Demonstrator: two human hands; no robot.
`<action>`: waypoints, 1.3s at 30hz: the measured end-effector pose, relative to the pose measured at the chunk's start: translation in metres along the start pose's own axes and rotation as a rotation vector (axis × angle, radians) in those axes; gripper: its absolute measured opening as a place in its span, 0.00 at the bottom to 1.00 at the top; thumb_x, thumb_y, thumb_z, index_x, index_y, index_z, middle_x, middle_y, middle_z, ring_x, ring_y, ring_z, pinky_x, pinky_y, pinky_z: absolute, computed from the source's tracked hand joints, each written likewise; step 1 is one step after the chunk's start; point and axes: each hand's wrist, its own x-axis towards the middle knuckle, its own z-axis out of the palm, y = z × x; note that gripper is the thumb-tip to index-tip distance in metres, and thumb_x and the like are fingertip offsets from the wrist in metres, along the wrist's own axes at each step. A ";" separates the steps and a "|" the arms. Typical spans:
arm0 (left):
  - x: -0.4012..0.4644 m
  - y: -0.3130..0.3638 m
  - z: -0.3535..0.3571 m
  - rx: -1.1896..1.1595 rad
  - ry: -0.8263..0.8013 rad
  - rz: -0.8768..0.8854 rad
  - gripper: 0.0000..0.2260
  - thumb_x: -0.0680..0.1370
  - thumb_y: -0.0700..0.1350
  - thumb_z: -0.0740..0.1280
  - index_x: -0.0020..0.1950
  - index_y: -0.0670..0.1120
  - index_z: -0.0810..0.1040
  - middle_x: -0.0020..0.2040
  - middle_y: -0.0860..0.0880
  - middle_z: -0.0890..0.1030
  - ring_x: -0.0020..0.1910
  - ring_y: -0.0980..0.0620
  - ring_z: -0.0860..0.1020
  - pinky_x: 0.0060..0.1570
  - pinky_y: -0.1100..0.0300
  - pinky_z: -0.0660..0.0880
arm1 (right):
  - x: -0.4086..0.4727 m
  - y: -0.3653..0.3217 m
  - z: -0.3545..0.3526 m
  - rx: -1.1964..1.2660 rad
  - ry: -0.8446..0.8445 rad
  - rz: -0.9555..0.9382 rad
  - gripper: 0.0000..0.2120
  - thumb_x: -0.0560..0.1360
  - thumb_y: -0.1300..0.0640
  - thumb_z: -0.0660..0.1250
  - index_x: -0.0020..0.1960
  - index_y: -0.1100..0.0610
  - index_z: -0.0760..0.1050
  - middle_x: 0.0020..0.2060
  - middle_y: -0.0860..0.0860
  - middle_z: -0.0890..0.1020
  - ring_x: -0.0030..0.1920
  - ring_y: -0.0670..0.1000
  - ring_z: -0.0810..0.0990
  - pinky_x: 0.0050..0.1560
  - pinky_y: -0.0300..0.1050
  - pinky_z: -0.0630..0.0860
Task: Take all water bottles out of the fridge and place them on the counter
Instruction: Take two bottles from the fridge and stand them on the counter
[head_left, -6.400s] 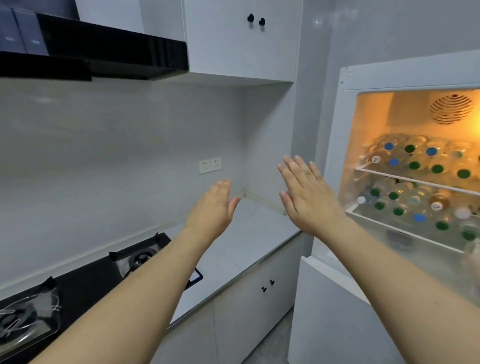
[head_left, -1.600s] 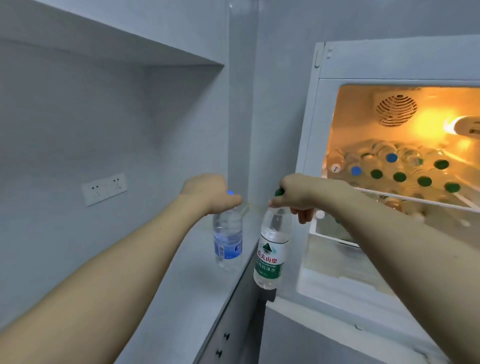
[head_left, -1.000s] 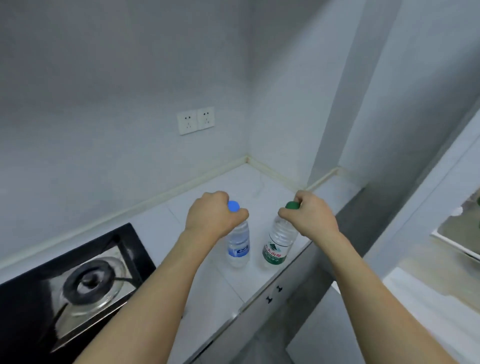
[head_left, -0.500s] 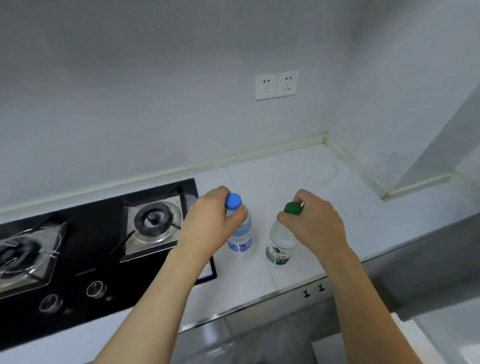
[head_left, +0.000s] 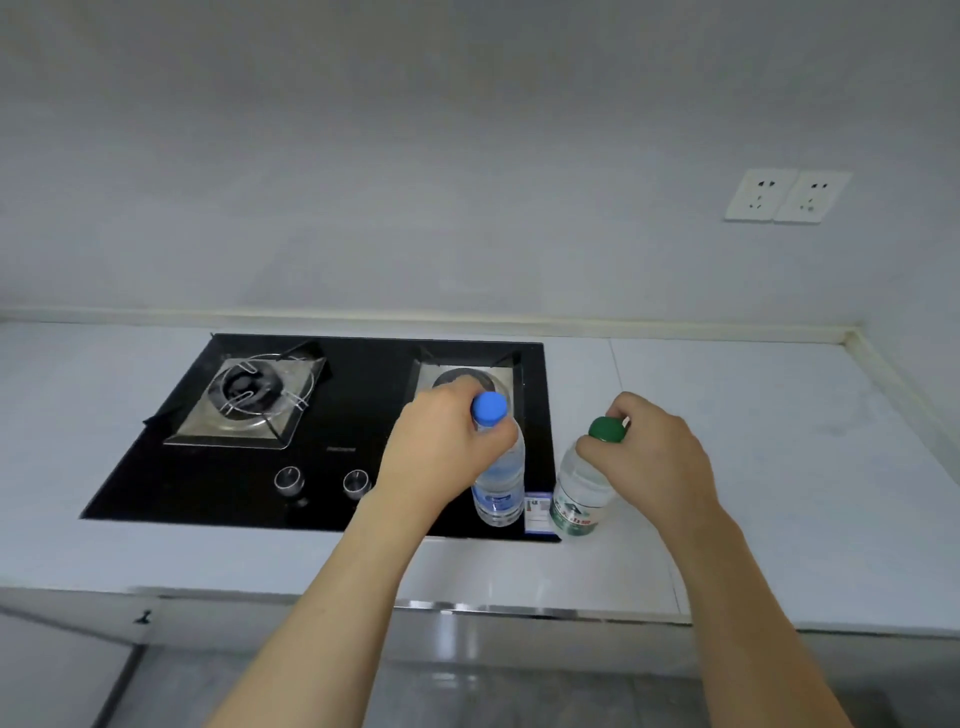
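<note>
Left hand (head_left: 441, 457): fingers were curled round the neck of the blue-capped bottle (head_left: 497, 467), gripping it below the cap.
Right hand (head_left: 652, 457): fingers were curled round the neck of the green-capped bottle (head_left: 581, 488).
Blue-capped bottle: upright, over the right front corner of the black stove (head_left: 332, 447); blue label, writing too blurred to read.
Green-capped bottle: upright at the stove's right edge, on the white desk (head_left: 753, 441); green and white label with a mountain mark, red characters unreadable.
Stove sticker (head_left: 536, 514): between the bottles, print illegible.
Wall: two sockets (head_left: 787, 196).
</note>
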 end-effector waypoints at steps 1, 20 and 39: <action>-0.004 -0.017 -0.018 -0.008 0.020 -0.020 0.10 0.72 0.51 0.70 0.43 0.45 0.76 0.34 0.48 0.78 0.35 0.47 0.78 0.34 0.53 0.76 | -0.003 -0.020 0.013 -0.008 -0.013 -0.028 0.10 0.65 0.50 0.69 0.38 0.52 0.70 0.30 0.47 0.76 0.31 0.50 0.74 0.30 0.42 0.65; -0.078 -0.233 -0.220 0.027 0.270 -0.256 0.11 0.69 0.53 0.70 0.39 0.46 0.75 0.30 0.50 0.76 0.30 0.53 0.71 0.29 0.60 0.69 | -0.068 -0.258 0.179 -0.081 -0.182 -0.322 0.09 0.66 0.50 0.69 0.36 0.52 0.70 0.31 0.48 0.77 0.33 0.50 0.76 0.29 0.43 0.66; -0.063 -0.381 -0.345 0.107 0.439 -0.555 0.08 0.71 0.50 0.70 0.41 0.47 0.76 0.33 0.49 0.78 0.35 0.47 0.77 0.33 0.53 0.73 | -0.040 -0.439 0.333 -0.039 -0.420 -0.561 0.09 0.67 0.48 0.69 0.37 0.51 0.71 0.31 0.46 0.77 0.35 0.47 0.76 0.32 0.43 0.68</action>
